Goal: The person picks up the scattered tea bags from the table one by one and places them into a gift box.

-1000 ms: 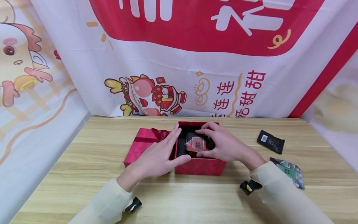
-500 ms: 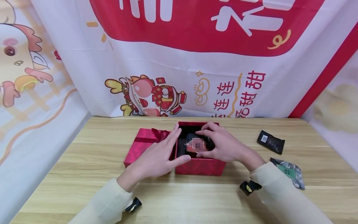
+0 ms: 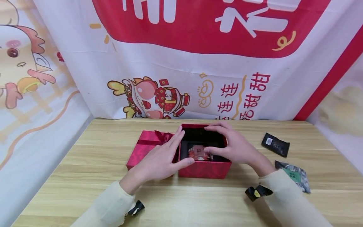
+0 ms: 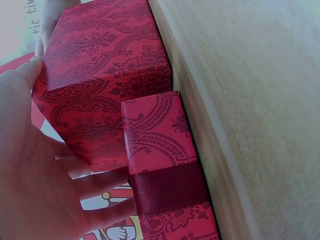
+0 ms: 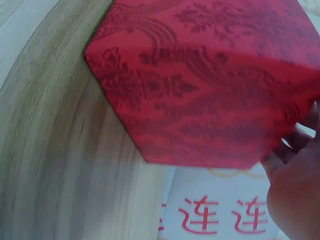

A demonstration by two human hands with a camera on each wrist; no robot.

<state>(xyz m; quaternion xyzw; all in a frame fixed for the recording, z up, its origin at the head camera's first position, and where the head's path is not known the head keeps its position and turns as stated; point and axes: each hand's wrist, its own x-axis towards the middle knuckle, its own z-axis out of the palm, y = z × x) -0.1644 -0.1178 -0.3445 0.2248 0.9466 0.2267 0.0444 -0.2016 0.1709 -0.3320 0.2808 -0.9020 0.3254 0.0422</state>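
A red patterned gift box point(image 3: 204, 170) stands lidless on the table, its inside black. Low in it lies a clear-wrapped packet point(image 3: 199, 153) with a reddish label. My left hand point(image 3: 157, 160) rests along the box's left wall, fingers straight and spread, thumb reaching over the front rim. In the left wrist view those fingers pass between box and lid. Over the box's right part is my right hand point(image 3: 231, 146), thumb and fingers apart with nothing between them, thumb close above the packet's right edge. The red lid point(image 3: 141, 148) with its dark ribbon bow sits left of the box, partly behind my left hand.
To the right lie a black sachet point(image 3: 275, 145) with a white barcode label and a grey patterned pouch point(image 3: 295, 175) with a green label, partly behind my right sleeve. Small black objects show beside both sleeves. A printed cloth point(image 3: 170, 60) hangs behind the wooden table point(image 3: 181, 201).
My right hand has let go of the packet and drawn up and right from it. The packet now sits lower in the box. My left hand has stayed at the box's side.
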